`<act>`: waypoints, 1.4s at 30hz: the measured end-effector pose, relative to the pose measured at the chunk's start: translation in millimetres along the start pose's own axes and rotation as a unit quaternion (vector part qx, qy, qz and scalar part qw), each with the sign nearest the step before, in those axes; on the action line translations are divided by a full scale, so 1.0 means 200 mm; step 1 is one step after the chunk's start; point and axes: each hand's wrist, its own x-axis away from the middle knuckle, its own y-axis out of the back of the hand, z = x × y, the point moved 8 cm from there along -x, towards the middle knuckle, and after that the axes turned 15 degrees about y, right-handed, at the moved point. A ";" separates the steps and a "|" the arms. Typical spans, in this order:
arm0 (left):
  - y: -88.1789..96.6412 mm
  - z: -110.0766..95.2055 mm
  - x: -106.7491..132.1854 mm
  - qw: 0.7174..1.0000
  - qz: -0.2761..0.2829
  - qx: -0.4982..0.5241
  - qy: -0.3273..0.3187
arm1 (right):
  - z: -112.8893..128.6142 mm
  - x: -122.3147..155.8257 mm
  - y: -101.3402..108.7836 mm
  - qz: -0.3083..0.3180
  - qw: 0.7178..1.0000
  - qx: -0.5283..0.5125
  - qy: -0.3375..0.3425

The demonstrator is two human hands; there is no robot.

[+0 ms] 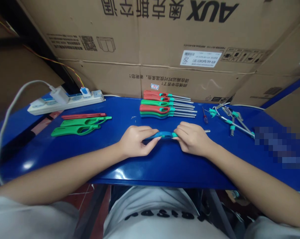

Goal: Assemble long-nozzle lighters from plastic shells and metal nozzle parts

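Note:
Between my two hands, just above the table's near half, is a blue long-necked lighter [166, 134] with a teal collar. My left hand [138, 141] is closed round its handle, thumb and fingers pinching it. The fingers of my right hand [192, 137] are wrapped round the neck end, and the metal tip pokes out beyond that hand. Behind my hands lies a row of assembled lighters [156, 108] with red, green and blue handles, their metal tubes pointing right.
Green handle shells [74, 130] and red ones [84, 116] lie at left, below a power strip [67, 102]. A small screwdriver [205, 116] and loose metal tubes with teal parts [232, 121] are at right. A large cardboard box [120, 49] stands behind the blue table [145, 169].

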 end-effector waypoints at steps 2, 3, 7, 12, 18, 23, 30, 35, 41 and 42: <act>-0.01 0.02 0.00 1.000 0.010 -0.009 0.001 | 0.00 0.00 -0.01 0.012 1.000 -0.012 -0.003; -0.01 0.03 -0.01 1.000 0.020 -0.014 0.000 | 0.00 0.00 -0.03 0.023 1.000 -0.019 -0.004; -0.05 0.06 -0.03 0.996 0.084 -0.036 -0.007 | -0.02 0.00 -0.07 0.081 0.993 -0.084 -0.016; -0.10 0.08 -0.05 0.984 0.167 -0.059 0.017 | -0.16 0.07 -0.05 0.086 0.972 -0.189 -0.106; -0.17 0.13 -0.03 0.967 0.240 -0.075 0.045 | -0.31 0.23 -0.07 0.162 0.918 -0.295 -0.210; -0.19 0.16 -0.03 0.962 0.247 -0.111 0.033 | -0.50 0.42 -0.08 0.199 0.875 -0.237 -0.373; -0.17 0.16 -0.04 0.963 0.227 -0.133 0.063 | -0.70 0.68 -0.06 0.214 0.786 -0.025 -0.579; -0.19 0.14 -0.03 0.965 0.250 -0.046 0.072 | -0.71 0.68 -0.05 0.171 0.784 -0.034 -0.596; -0.20 0.08 0.00 0.966 0.252 -0.005 0.062 | -0.53 0.40 0.43 -0.212 0.855 0.109 -0.462; -0.20 0.07 0.00 0.966 0.252 0.003 0.060 | -0.48 0.34 0.45 -0.256 0.861 0.080 -0.432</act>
